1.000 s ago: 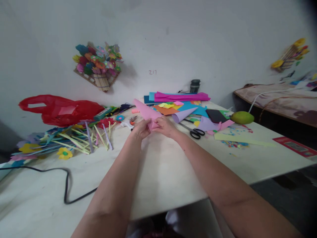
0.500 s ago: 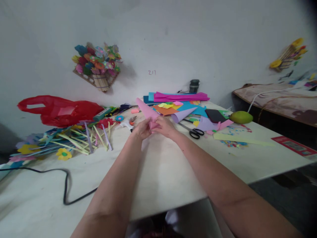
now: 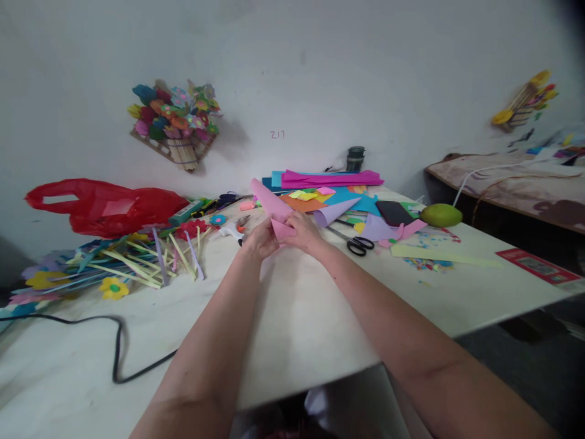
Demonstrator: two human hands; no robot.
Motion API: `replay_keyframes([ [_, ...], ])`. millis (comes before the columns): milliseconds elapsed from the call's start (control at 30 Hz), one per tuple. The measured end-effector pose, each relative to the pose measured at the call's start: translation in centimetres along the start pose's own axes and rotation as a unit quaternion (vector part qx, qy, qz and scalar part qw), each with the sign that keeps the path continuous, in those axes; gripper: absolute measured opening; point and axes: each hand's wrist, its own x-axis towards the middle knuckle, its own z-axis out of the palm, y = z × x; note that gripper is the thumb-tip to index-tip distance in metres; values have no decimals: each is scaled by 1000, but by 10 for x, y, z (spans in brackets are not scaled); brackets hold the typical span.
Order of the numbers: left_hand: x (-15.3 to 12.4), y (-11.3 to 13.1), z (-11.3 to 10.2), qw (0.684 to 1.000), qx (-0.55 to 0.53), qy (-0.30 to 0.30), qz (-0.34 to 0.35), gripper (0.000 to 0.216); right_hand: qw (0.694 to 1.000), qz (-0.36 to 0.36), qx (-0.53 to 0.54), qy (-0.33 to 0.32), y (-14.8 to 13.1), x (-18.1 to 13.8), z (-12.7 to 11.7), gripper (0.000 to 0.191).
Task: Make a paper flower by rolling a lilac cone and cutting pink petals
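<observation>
Both my hands meet over the middle of the white table (image 3: 292,317), pinching a rolled pink paper cone (image 3: 270,203). My left hand (image 3: 259,239) grips the cone's near end from the left. My right hand (image 3: 305,232) closes on the same end from the right, fingers folded over the paper. The cone's point slants up and away to the left. A purple paper cone (image 3: 336,211) lies just beyond my right hand, and black scissors (image 3: 354,242) rest to its right.
Coloured paper sheets (image 3: 329,180) are stacked at the back. Paper strips and flowers (image 3: 137,256) spread on the left by a red plastic bag (image 3: 107,206). A black cable (image 3: 116,341) loops near the front left. A green fruit (image 3: 441,215) and a phone (image 3: 395,213) lie right.
My hands stay together on the pink cone, with the paper turned slightly between the fingers. The view has shifted a little to the right.
</observation>
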Motion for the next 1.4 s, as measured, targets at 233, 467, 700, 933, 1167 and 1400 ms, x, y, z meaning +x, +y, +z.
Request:
replay_keyframes([
  [233,-3,-3,-2,998,13,-45,36,17,1000,-5,-15,2,3,0,-1,37],
  [467,4,-5,-1,995,5,15,94,18,995,29,-40,85,2,-4,-8,24],
  [700,4,-2,1,987,-44,83,127,17,930,306,104,177,8,-5,-18,49],
  [933,6,-3,2,980,-59,122,146,17,793,420,437,71,-1,-3,-17,45],
  [1167,4,-9,5,983,-40,71,162,15,747,340,570,37,-14,-6,-8,25],
  [1400,3,-11,6,986,-46,24,160,18,750,374,532,118,-12,-5,-5,16],
])
